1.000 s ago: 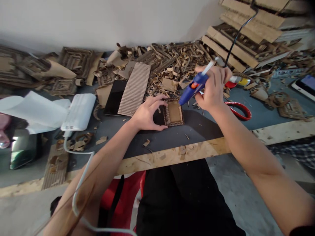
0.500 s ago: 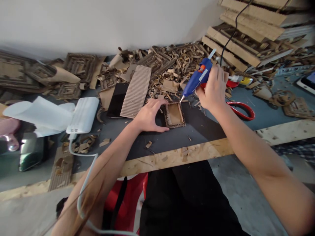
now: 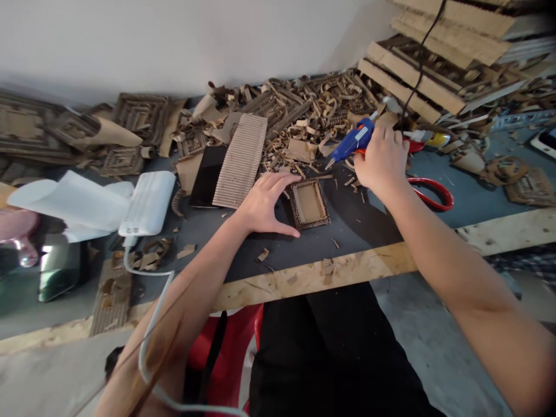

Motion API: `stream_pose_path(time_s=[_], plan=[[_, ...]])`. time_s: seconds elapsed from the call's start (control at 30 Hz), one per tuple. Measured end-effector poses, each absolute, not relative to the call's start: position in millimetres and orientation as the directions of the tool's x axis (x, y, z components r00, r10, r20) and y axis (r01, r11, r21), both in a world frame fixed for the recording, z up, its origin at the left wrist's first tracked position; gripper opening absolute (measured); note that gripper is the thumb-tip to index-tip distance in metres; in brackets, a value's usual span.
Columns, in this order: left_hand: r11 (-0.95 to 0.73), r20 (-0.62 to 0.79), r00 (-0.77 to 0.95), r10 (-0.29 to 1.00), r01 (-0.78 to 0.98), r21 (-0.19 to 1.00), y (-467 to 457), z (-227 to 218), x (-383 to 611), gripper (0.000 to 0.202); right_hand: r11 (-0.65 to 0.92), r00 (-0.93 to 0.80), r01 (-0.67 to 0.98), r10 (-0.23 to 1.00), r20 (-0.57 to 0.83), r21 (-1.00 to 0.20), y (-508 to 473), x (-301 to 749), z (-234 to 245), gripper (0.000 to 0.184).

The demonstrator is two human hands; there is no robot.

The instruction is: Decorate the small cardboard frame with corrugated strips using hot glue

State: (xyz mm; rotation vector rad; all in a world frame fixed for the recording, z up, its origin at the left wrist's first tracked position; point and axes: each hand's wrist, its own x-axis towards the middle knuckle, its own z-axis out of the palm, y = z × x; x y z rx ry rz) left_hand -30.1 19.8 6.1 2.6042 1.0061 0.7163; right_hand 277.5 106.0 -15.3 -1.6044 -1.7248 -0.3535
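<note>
Gun (image 3: 354,139): shifting since half a second earlier, its nozzle (image 3: 330,164) leaving the far right corner of the frame (image 3: 310,205) and sitting a little farther and to the right.
Right hand (image 3: 383,157): moving along with the gun, closing its fingers around the handle end, which it is largely hiding.
Left hand (image 3: 263,202): staying at the frame's left side, holding fingers and thumb apart in a wide curve; fingertips are lying by the far left corner, thumb by the near left one. Whether they are touching it, one cannot tell.
Frame: lying flat on the table (image 3: 247,263) between the hands, to the right of the left hand, near and left of the nozzle.
Long axis: running near to far, the far end leaning slightly left.
Nearer hand: left, curving just beside the frame; the right is keeping well apart, farther and to the right.
Nozzle line: pointing left and near, roughly toward the frame's far side, with a small gap showing between.
Card (image 3: 242,159): lying beyond the left hand, to the frame's left.
Scraps (image 3: 302,150): spreading across the far side, close behind the frame.
</note>
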Motion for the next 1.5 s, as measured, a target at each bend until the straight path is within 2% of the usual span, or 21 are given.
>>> stream_pose_path(time_s=[0.1, 0.2, 0.27, 0.37, 0.47, 0.53, 0.63, 0.73, 0.83, 0.9, 0.97, 1.03, 1.2, 1.33, 1.5], plan=[[-0.753, 0.429, 0.619, 0.658, 0.545, 0.369, 19.3, 5.7, -31.4, 0.118, 0.113, 0.072, 0.951, 0.824, 0.562, -0.288, 115.6, 288.1, -32.1, 0.079], [-0.758, 0.501, 0.574, 0.648, 0.550, 0.351, 17.8, 5.8, -32.7, 0.089, 0.107, 0.089, 0.937, 0.848, 0.523, -0.334, 117.5, 292.0, -36.6, 0.084], [-0.743, 0.538, 0.527, 0.657, 0.573, 0.346, 16.5, 5.6, -33.0, 0.067, 0.117, 0.123, 0.920, 0.820, 0.559, -0.375, 111.7, 288.1, -28.1, 0.078], [-0.728, 0.589, 0.473, 0.655, 0.602, 0.328, 14.8, 4.5, -31.8, 0.050, 0.189, 0.118, 0.905, 0.751, 0.649, -0.382, 91.4, 271.2, 1.0, 0.057], [-0.746, 0.646, 0.460, 0.609, 0.609, 0.270, 13.3, 3.1, -29.3, 0.042, 0.455, -0.130, 0.836, 0.707, 0.695, -0.306, 63.2, 244.6, 34.6, 0.034], [-0.765, 0.688, 0.454, 0.567, 0.599, 0.235, 12.6, 1.4, -26.8, 0.042, 0.645, -0.356, 0.711, 0.673, 0.648, -0.279, 44.8, 225.4, 49.2, 0.026], [-0.811, 0.733, 0.461, 0.501, 0.546, 0.211, 12.7, -4.0, -20.9, 0.048, 0.755, -0.568, 0.578, 0.644, 0.513, -0.308, 22.7, 201.6, 53.7, 0.028], [-0.854, 0.788, 0.395, 0.472, 0.426, 0.298, 13.5, -11.8, -13.0, 0.057, 0.758, -0.589, 0.582, 0.643, 0.490, -0.295, 10.0, 188.8, 45.0, 0.025], [-0.816, 0.742, 0.357, 0.567, 0.362, 0.450, 13.8, -15.6, -9.9, 0.062, 0.753, -0.549, 0.590, 0.639, 0.539, -0.293, 6.5, 188.1, 37.6, 0.019], [-0.783, 0.684, 0.387, 0.619, 0.378, 0.494, 14.1, -13.9, -13.0, 0.077, 0.739, -0.519, 0.605, 0.649, 0.557, -0.297, 7.6, 193.7, 37.9, 0.020], [-0.760, 0.609, 0.455, 0.650, 0.409, 0.505, 15.0, -9.7, -18.6, 0.104, 0.706, -0.474, 0.637, 0.676, 0.564, -0.311, 10.2, 203.2, 42.4, 0.020], [-0.756, 0.516, 0.556, 0.651, 0.418, 0.503, 16.1, -5.0, -23.3, 0.121, 0.664, -0.405, 0.665, 0.705, 0.582, -0.341, 12.9, 215.4, 48.5, 0.019], [-0.759, 0.324, 0.712, 0.623, 0.451, 0.469, 14.7, 1.3, -23.0, 0.142, 0.557, -0.213, 0.705, 0.756, 0.619, -0.438, 7.1, 242.3, 51.5, 0.019], [-0.723, 0.329, 0.675, 0.661, 0.455, 0.520, 10.6, 0.9, -20.1, 0.141, 0.471, -0.129, 0.672, 0.834, 0.537, -0.571, -9.8, 247.5, 35.7, 0.019], [-0.689, 0.388, 0.573, 0.722, 0.539, 0.486, 12.4, 4.1, -22.0, 0.151, 0.322, -0.053, 0.574, 0.932, 0.359, -0.752, -17.8, 246.7, 19.7, 0.021]])
